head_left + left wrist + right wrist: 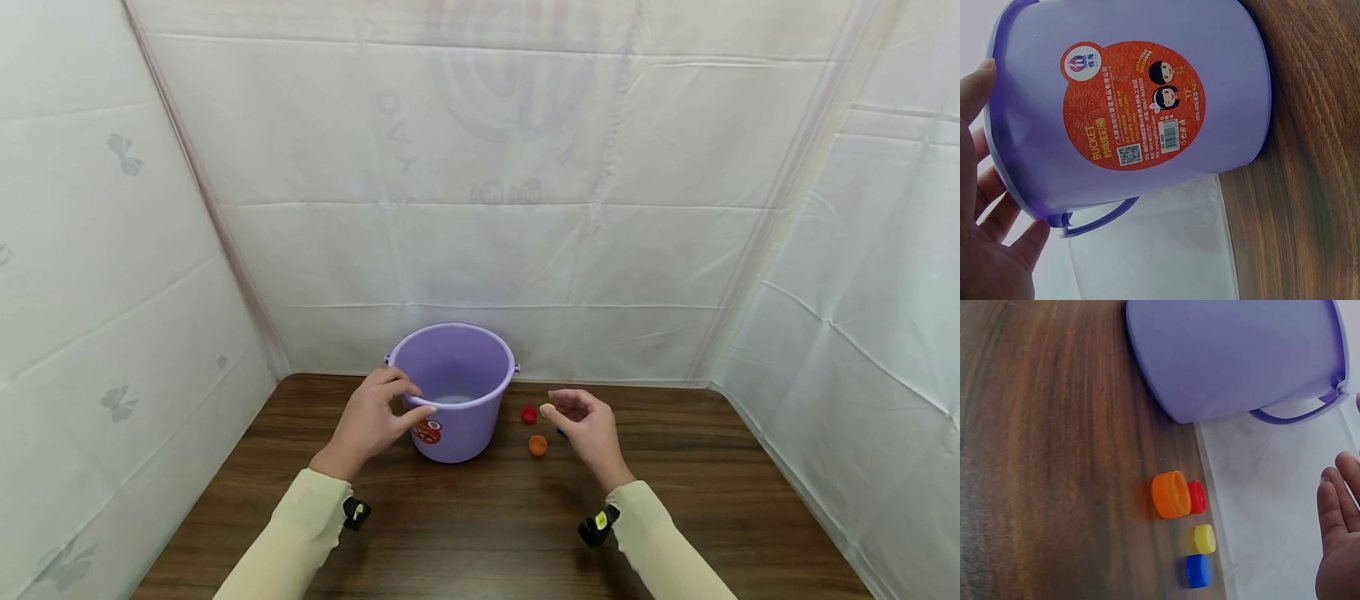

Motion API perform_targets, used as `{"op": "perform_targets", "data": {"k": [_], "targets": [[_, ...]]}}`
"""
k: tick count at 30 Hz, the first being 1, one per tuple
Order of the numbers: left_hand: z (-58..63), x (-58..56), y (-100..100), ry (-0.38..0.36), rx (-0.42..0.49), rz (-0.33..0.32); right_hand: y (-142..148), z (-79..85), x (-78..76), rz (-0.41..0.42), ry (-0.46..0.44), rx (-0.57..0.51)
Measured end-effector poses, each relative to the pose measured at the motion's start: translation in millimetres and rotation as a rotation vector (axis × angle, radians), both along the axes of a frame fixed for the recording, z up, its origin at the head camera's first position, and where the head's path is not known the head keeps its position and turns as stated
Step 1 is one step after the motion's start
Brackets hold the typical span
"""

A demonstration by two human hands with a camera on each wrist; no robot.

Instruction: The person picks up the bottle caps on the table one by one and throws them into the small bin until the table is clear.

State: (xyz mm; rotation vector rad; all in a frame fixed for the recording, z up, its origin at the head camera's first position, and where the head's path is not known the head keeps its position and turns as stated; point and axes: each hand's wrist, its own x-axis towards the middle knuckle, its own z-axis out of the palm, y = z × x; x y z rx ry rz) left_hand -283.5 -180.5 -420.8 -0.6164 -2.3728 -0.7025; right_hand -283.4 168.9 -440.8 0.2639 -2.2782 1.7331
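Note:
A purple plastic bucket (453, 429) stands upright on the table, a red printed label (1135, 106) on its side. My left hand (375, 417) holds its near left rim, with the thumb along the outside and the fingers over the edge. Right of the bucket, my right hand (588, 425) hovers above small plastic caps, its fingers loosely bent and holding nothing. The orange cap (1170, 495) is the largest; close by lie a red cap (1197, 497), a yellow cap (1205, 539) and a blue cap (1199, 571). In the head view, the right hand partly hides the blue one.
Dark wood-grain table (450, 533) extends toward me. White fabric sheets (487, 250) rise behind it and along both sides. The bucket's purple handle (1297, 419) hangs at its far side. Each wrist wears a small black camera.

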Motion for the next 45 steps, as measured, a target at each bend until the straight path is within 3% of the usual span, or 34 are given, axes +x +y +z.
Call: {"op": "perform_targets", "data": {"k": [7, 14, 21, 45], "targets": [[0.4, 0.3, 0, -0.014, -0.002, 0.007, 8, -26.8, -13.1, -0.038, -0.034, -0.009], [0.5, 0.7, 0, -0.012, -0.004, 0.013, 17, -51.6, -22.0, -0.046, -0.002, -0.010], [0.7, 1.4, 1, -0.027, -0.007, 0.017, 20, -61.0, -21.6, -0.027, 0.008, -0.015], [-1.0, 0.4, 1, -0.018, -0.004, 0.016, 15, -82.3, -22.8, 0.010, -0.078, -0.002]]}}
